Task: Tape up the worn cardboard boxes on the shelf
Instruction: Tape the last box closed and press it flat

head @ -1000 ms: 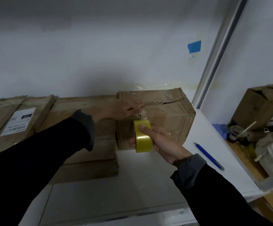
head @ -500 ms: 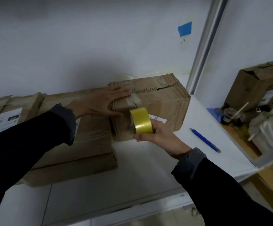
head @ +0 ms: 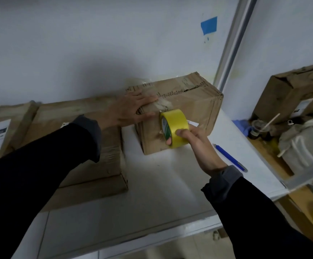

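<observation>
- At the far left we see flat cardboard boxes [head: 88, 131] lying on the white shelf [head: 152, 199]; they touch the left side of the box we work on.
- Our left hand [head: 127, 111] lies flat on the top left corner of the worn box [head: 191, 109], fingers straight and spread, pressing on the clear tape strip [head: 163, 104] there.
- The strip runs from under these fingers over the front top edge and down the front face to the roll.
- Our right hand [head: 198, 144] grips the yellow tape roll [head: 174, 128], thumb on the outer band and a fingertip inside the core, against the front face.
- We judge the next pull goes downward along this face, so the right hand is the nearer one.
- A blue pen [head: 230, 157] lies on the shelf, just right of the wrist.
</observation>
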`<state>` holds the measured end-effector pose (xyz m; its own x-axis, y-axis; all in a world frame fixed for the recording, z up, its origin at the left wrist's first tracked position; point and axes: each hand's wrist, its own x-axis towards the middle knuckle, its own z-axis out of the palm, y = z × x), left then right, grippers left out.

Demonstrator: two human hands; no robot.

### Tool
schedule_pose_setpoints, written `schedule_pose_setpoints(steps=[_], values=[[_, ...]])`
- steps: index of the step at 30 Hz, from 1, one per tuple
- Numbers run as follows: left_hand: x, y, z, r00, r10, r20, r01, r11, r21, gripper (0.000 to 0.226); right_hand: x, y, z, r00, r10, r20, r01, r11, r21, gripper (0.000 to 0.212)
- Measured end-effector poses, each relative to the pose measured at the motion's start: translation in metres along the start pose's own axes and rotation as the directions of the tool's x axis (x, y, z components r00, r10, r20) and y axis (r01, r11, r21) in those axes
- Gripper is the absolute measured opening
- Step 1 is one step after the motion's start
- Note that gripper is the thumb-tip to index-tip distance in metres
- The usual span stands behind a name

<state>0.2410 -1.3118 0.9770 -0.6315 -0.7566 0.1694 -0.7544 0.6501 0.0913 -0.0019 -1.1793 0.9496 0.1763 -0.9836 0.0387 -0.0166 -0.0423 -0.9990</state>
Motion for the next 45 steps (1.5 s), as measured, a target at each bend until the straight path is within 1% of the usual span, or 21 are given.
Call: schedule_pose_setpoints(steps=[3, 7, 11, 14, 17, 18, 19, 20, 22, 23, 24, 25, 27, 29, 32, 34, 37, 38, 40, 43, 45], values=[[-0.001, 0.004, -0.002, 1.000, 0.006, -0.008, -0.006, 1.000, -0.017, 0.099, -0.002, 0.010, 0.001, 0.997, 0.071, 0.016, -0.070, 0.997, -0.033, 0.028], [0.002, 0.005, -0.008, 0.999, -0.032, 0.004, 0.032, 0.996, -0.079, 0.087, -0.010, 0.022, 0.004, 0.974, 0.225, -0.013, -0.226, 0.974, -0.030, 0.022], [0.004, 0.002, -0.006, 1.000, -0.019, 0.005, 0.020, 0.996, -0.082, 0.082, 0.010, 0.019, 0.011, 0.946, 0.324, -0.028, -0.324, 0.946, -0.016, 0.037], [0.005, -0.001, -0.006, 0.999, -0.051, -0.007, 0.050, 0.989, -0.136, 0.092, 0.024, 0.022, 0.018, 0.940, 0.338, -0.050, -0.336, 0.941, 0.043, 0.032], [0.008, -0.003, -0.003, 0.996, -0.082, -0.046, 0.072, 0.981, -0.179, 0.099, 0.031, 0.029, 0.014, 0.935, 0.342, -0.090, -0.345, 0.939, -0.015, 0.061], [0.007, -0.002, -0.001, 0.995, -0.077, -0.058, 0.066, 0.982, -0.175, 0.099, 0.034, 0.030, 0.008, 0.940, 0.312, -0.137, -0.319, 0.947, -0.028, 0.060], [0.006, -0.003, 0.002, 0.996, -0.066, -0.066, 0.054, 0.984, -0.169, 0.098, 0.036, 0.031, 0.000, 0.944, 0.245, -0.220, -0.248, 0.969, 0.014, 0.052], [0.004, -0.003, 0.007, 0.995, -0.063, -0.072, 0.051, 0.985, -0.164, 0.099, 0.041, 0.032, -0.012, 0.917, 0.155, -0.368, -0.149, 0.988, 0.044, 0.045], [0.000, -0.005, 0.017, 0.990, -0.095, -0.104, 0.078, 0.984, -0.158, 0.099, 0.051, 0.036, -0.041, 0.749, -0.026, -0.663, -0.011, 0.999, -0.052, 0.050], [-0.001, -0.004, 0.021, 0.982, -0.133, -0.136, 0.110, 0.980, -0.164, 0.098, 0.057, 0.042, -0.055, 0.697, -0.073, -0.713, -0.006, 0.994, -0.108, 0.057], [-0.003, -0.003, 0.024, 0.968, -0.195, -0.157, 0.165, 0.968, -0.188, 0.097, 0.063, 0.044, -0.065, 0.704, -0.075, -0.707, -0.023, 0.992, -0.127, 0.065], [-0.004, -0.001, 0.026, 0.950, -0.266, -0.162, 0.224, 0.945, -0.238, 0.095, 0.069, 0.050, -0.073, 0.744, -0.031, -0.667, -0.041, 0.995, -0.092, 0.070], [-0.010, 0.006, 0.026, 0.915, -0.386, -0.117, 0.314, 0.864, -0.395, 0.090, 0.081, 0.061, -0.082, 0.832, 0.071, -0.550, -0.073, 0.997, 0.018, 0.070], [-0.017, 0.015, 0.029, 0.901, -0.429, -0.062, 0.335, 0.780, -0.529, 0.092, 0.086, 0.072, -0.086, 0.870, 0.063, -0.489, -0.073, 0.997, -0.001, 0.066], [-0.022, 0.029, 0.032, 0.901, -0.420, -0.110, 0.293, 0.774, -0.561, 0.090, 0.088, 0.077, -0.085, 0.848, -0.009, -0.530, -0.077, 0.987, -0.140, 0.054], [-0.018, 0.035, 0.029, 0.887, -0.450, -0.102, 0.324, 0.764, -0.558, 0.088, 0.088, 0.069, -0.086, 0.838, -0.055, -0.543, -0.099, 0.963, -0.250, 0.048], [-0.013, 0.035, 0.017, 0.879, -0.433, -0.202, 0.277, 0.806, -0.523, 0.102, 0.088, 0.051, -0.089, 0.829, -0.161, -0.536, -0.084, 0.911, -0.404, 0.046], [-0.012, 0.033, 0.010, 0.874, -0.438, -0.211, 0.277, 0.805, -0.525, 0.102, 0.088, 0.044, -0.090, 0.830, -0.193, -0.524, -0.078, 0.889, -0.451, 0.045], [-0.012, 0.031, -0.012, 0.851, -0.512, -0.112, 0.370, 0.739, -0.563, 0.090, 0.089, 0.026, -0.093, 0.834, -0.232, -0.501, -0.099, 0.830, -0.549, 0.042], [-0.010, 0.031, -0.040, 0.760, -0.636, 0.133, 0.562, 0.540, -0.627, 0.083, 0.093, -0.002, -0.097, 0.846, -0.226, -0.483, -0.166, 0.749, -0.641, 0.045], [-0.011, 0.032, -0.049, 0.719, -0.648, 0.252, 0.622, 0.437, -0.650, 0.072, 0.097, -0.015, -0.099, 0.853, -0.186, -0.487, -0.206, 0.737, -0.643, 0.048]])
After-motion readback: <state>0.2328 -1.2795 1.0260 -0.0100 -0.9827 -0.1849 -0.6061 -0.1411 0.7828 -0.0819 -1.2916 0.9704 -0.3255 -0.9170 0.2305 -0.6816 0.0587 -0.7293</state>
